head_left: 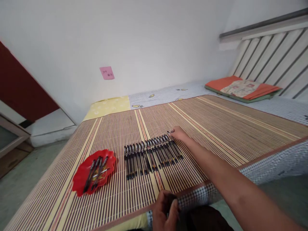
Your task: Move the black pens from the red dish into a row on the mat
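Observation:
A row of black pens point(150, 154) lies side by side on the striped bamboo mat, caps toward the wall. At the row's right end, my right hand point(176, 132) pinches the capped top of the last pen point(175, 146), which lies alongside the others. My left hand point(166, 208) rests by the near edge of the bed, fingers loosely curled in and thumb up, with nothing visible in it. To the left of the row, a red scalloped plate point(79, 175) holds several more pens point(96, 171) and a thin white-barrelled one.
The bamboo mat point(207, 138) covers most of the bed. Folded orange and patterned cloth point(243, 88) lies at the far right by the white slatted headboard point(276, 57). A pink note point(107, 73) is stuck on the white wall. Floor shows at the left.

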Available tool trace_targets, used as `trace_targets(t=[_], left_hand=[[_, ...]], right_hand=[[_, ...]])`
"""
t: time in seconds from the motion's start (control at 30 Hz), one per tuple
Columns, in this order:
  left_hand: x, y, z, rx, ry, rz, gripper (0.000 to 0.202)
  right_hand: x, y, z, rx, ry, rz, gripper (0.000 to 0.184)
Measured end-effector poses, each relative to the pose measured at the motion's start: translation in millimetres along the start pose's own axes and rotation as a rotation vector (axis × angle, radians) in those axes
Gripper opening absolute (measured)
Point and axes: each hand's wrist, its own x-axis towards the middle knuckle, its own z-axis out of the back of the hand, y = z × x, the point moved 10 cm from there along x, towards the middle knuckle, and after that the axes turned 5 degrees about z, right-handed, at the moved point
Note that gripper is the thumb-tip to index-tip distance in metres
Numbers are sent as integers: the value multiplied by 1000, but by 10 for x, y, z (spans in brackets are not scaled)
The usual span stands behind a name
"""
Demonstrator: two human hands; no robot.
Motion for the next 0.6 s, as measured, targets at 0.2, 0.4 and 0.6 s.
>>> trace_targets(t=[0.2,0.4,0.6], left_hand=[[4,35,10,30,14,-16,44],[4,45,17,37,17,-10,43],[2,72,13,25,8,1,44]], right_hand=[[29,0,-102,-112,27,2,12],[71,-19,-125,-129,33,30,18],[87,-94,-131,-65,5,64,8]])
